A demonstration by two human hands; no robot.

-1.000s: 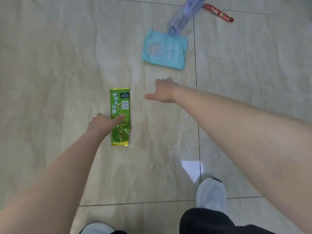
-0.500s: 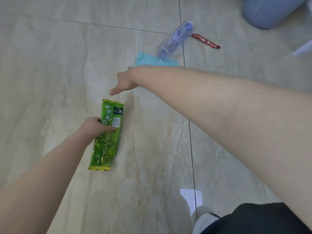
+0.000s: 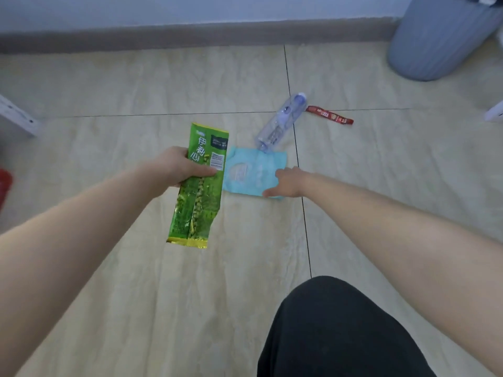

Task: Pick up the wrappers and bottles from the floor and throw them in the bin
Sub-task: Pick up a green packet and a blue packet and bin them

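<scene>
Wrappers and one bottle lie mid-frame on the beige tiled floor (image 3: 114, 268). Nearest the right hand (image 3: 285, 183) is the flat pale-blue wrapper (image 3: 250, 172), its long axis running left to right; that hand's spread, empty fingers touch its lower right corner. The left hand (image 3: 179, 167) grips the long green foil wrapper (image 3: 198, 186), pointing up-frame. Beyond, the clear plastic bottle (image 3: 280, 122) slants toward the grey-blue ribbed bin (image 3: 435, 42) at upper right, beside a thin red wrapper strip (image 3: 329, 118).

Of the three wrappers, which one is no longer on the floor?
The green wrapper: the left hand holds it up. The blue wrapper and red wrapper lie flat on the tiles.
</scene>
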